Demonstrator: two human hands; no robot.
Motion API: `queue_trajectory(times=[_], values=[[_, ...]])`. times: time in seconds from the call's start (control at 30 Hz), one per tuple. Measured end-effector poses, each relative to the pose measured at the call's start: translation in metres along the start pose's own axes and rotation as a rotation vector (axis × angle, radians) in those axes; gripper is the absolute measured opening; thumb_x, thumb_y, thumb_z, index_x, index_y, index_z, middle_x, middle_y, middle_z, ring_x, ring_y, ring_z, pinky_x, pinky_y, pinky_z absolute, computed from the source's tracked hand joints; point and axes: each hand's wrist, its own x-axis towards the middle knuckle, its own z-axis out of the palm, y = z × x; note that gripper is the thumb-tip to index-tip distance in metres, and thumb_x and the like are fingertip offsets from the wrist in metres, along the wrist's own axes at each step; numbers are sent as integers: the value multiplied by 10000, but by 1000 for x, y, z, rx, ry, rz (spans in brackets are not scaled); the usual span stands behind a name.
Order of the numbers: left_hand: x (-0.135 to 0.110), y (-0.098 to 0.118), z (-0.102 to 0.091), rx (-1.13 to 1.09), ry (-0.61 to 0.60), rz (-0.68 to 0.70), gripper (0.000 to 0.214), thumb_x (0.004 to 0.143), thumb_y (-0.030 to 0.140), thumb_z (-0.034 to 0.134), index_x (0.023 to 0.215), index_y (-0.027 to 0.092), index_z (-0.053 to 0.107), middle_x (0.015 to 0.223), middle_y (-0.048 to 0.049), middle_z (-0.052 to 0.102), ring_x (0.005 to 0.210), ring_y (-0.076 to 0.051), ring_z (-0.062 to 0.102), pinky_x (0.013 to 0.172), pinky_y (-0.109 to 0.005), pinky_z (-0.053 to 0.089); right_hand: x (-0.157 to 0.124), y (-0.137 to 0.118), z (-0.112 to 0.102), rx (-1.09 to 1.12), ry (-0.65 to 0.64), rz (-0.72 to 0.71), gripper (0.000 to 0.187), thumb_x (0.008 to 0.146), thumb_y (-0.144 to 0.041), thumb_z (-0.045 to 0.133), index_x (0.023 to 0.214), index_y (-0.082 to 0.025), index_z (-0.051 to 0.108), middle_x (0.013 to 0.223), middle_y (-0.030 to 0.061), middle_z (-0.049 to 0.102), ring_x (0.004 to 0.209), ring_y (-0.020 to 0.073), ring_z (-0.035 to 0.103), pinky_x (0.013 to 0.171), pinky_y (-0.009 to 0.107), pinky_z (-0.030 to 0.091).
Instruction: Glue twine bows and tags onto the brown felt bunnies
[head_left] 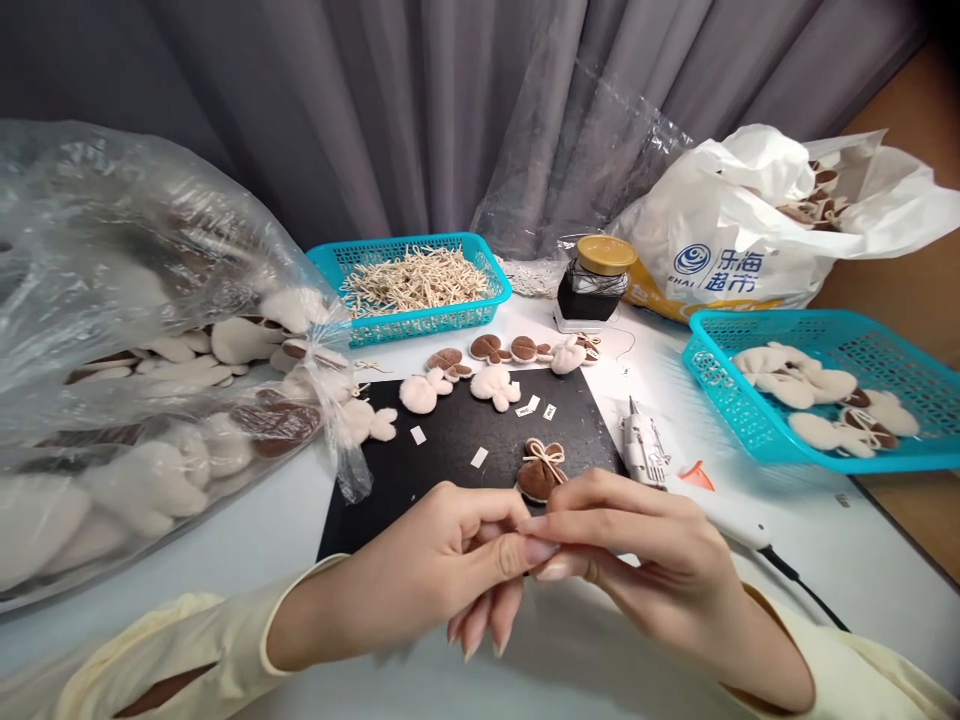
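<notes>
My left hand (pixel 465 555) and my right hand (pixel 630 545) meet fingertip to fingertip over the near edge of a black mat (pixel 420 480). Both are closed in a pinch; whatever they grip, if anything, is hidden by the fingers. Just beyond them lies a brown rabbit-head piece (pixel 540 472) with a cream string bow. Farther back on the mat rest a fluffy white rabbit-head piece (pixel 495 386) and another white piece (pixel 424 390). Small white labels (pixel 478 457) are scattered on the mat. A white glue gun (pixel 643 445) lies to the right of it.
A blue basket (pixel 420 325) holds many string bows. Another blue basket (pixel 750 440) at right contains rabbit pieces. A clear plastic bag (pixel 150 200) of pieces bulges at left. Behind stand a jar (pixel 592 290) wound with dark thread and a white shopping bag (pixel 720 220). The glue gun's cord (pixel 810 590) runs right.
</notes>
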Motion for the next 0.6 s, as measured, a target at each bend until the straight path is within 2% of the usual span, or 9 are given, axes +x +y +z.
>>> queue_trajectory(times=[0.23,0.33,0.47,0.6], values=[[1,-3,1,-167,-153,-93,369,802,515,513,714,160,461,480,42,554,322,-42,440,324,-119,328,-5,-3,3,-55,87,-84,324,724,57,597,998,-96,680,773,109,653,659,156,632,562,239,541],[3,-4,1,-177,-146,-78,368,803,508,519,705,157,465,477,41,555,317,-37,435,322,-113,326,-7,-5,5,-77,133,-85,342,707,88,579,970,-102,690,754,105,659,644,154,636,556,237,544],[3,-4,2,-176,-132,-85,386,799,527,512,701,156,472,467,45,548,316,-34,432,320,-106,324,-9,-5,7,-129,198,-74,360,727,51,578,969,-194,685,757,63,676,647,150,638,559,241,544],[2,-3,4,-176,-119,-98,402,796,549,497,707,157,476,458,47,544,311,-36,428,316,-108,319,-8,-7,8,-166,234,-77,315,718,70,561,876,-174,683,714,59,673,622,148,639,538,232,536]])
